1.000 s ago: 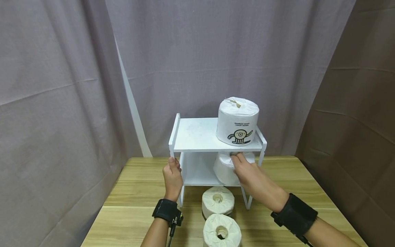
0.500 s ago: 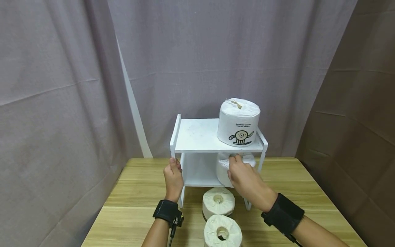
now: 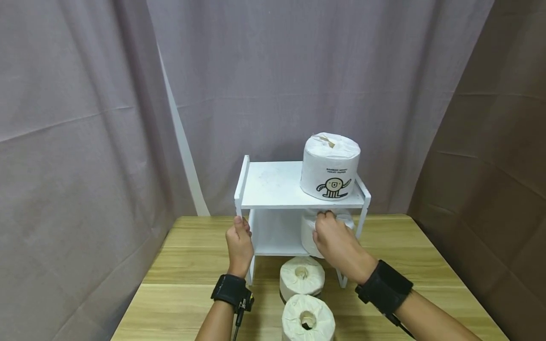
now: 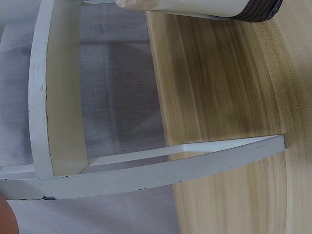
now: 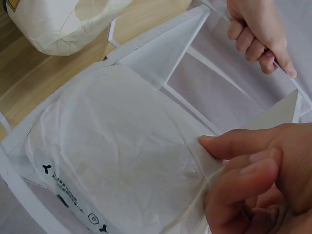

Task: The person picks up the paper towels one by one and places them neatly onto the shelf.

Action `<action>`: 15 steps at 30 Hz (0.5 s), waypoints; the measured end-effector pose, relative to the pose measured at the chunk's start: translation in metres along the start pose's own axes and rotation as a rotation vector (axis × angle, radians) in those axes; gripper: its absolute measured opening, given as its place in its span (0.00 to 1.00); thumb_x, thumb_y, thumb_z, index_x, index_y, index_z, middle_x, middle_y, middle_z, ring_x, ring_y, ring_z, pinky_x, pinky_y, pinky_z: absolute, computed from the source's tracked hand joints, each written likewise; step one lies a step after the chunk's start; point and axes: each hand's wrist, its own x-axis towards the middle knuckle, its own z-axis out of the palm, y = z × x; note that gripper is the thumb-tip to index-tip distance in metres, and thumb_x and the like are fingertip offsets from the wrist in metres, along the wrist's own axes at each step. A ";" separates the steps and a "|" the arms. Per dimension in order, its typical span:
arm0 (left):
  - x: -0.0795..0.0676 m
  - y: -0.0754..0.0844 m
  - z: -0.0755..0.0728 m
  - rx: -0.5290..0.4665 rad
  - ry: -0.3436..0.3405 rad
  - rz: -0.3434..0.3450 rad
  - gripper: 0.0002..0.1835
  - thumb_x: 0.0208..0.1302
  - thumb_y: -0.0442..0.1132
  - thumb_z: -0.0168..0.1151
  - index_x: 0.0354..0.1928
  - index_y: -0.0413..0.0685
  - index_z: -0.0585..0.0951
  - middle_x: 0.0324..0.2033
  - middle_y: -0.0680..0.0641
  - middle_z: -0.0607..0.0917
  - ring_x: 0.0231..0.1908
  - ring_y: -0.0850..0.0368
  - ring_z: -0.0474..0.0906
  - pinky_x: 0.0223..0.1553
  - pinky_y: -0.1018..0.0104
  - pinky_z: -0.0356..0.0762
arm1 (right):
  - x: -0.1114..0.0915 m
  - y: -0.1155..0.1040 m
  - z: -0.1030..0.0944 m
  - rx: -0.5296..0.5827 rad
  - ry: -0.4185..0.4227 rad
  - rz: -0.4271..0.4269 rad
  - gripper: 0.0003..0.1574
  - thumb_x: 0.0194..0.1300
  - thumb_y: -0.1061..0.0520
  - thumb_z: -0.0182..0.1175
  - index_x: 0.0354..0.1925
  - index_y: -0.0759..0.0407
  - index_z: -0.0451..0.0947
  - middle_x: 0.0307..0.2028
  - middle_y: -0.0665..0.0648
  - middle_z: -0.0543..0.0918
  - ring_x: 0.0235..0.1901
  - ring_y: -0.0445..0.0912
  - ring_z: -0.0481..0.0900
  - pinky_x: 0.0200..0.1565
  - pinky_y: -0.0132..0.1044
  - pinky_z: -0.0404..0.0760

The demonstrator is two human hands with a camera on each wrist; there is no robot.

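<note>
My left hand (image 3: 240,244) grips the left upright of a white two-tier shelf rack (image 3: 273,187); in the right wrist view the left hand's fingers (image 5: 253,46) are curled round that bar. On the lower tier, at the right, sits a white paper-wrapped toilet roll (image 3: 308,237). My right hand (image 3: 341,248) is at its top, under the upper board. Close up, the thumb touches the wrapper of this toilet roll (image 5: 122,146) and the bent fingers pinch at its creased edge; their tips are partly hidden. Another wrapped toilet roll (image 3: 330,166) with a printed cartoon stands on the upper tier.
Two cream-wrapped toilet rolls stand on the wooden table (image 3: 183,284), one roll (image 3: 292,279) just before the rack and another roll (image 3: 290,319) nearer me. A grey curtain (image 3: 273,85) hangs behind, and brown cloth (image 3: 482,156) hangs at the right.
My right hand and wrist have shifted left along the lower roll, which sits slightly further right. My left hand keeps its hold on the rack.
</note>
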 end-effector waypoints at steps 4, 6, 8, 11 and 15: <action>0.000 0.000 0.000 0.005 -0.002 0.000 0.33 0.89 0.50 0.35 0.21 0.41 0.68 0.16 0.56 0.66 0.18 0.63 0.63 0.23 0.70 0.60 | 0.001 0.001 0.003 -0.003 0.013 -0.015 0.09 0.67 0.67 0.66 0.38 0.74 0.77 0.32 0.67 0.78 0.25 0.59 0.82 0.23 0.50 0.81; 0.000 -0.001 0.000 0.003 0.000 -0.002 0.33 0.89 0.51 0.35 0.21 0.41 0.68 0.16 0.56 0.66 0.18 0.63 0.63 0.23 0.70 0.60 | 0.001 0.002 0.005 -0.027 0.040 -0.042 0.12 0.66 0.65 0.68 0.40 0.75 0.78 0.33 0.67 0.79 0.25 0.60 0.82 0.23 0.51 0.82; 0.000 -0.001 0.000 -0.002 0.001 -0.003 0.33 0.89 0.50 0.35 0.21 0.40 0.69 0.16 0.56 0.66 0.18 0.63 0.63 0.23 0.70 0.60 | 0.001 0.005 0.008 -0.053 0.076 -0.071 0.14 0.65 0.64 0.71 0.41 0.74 0.78 0.33 0.67 0.79 0.24 0.60 0.82 0.22 0.51 0.81; -0.001 -0.002 0.001 -0.005 0.000 -0.001 0.34 0.89 0.50 0.35 0.21 0.40 0.69 0.16 0.56 0.66 0.18 0.63 0.63 0.23 0.70 0.60 | 0.001 0.011 0.010 -0.083 0.121 -0.118 0.18 0.64 0.61 0.74 0.43 0.74 0.79 0.33 0.67 0.81 0.23 0.59 0.82 0.21 0.51 0.80; 0.000 -0.003 0.000 0.001 -0.001 0.007 0.34 0.89 0.50 0.35 0.20 0.41 0.67 0.16 0.56 0.66 0.18 0.63 0.63 0.23 0.70 0.60 | -0.002 0.021 0.006 -0.061 0.145 -0.157 0.22 0.63 0.59 0.76 0.47 0.71 0.79 0.35 0.66 0.81 0.23 0.59 0.82 0.21 0.50 0.79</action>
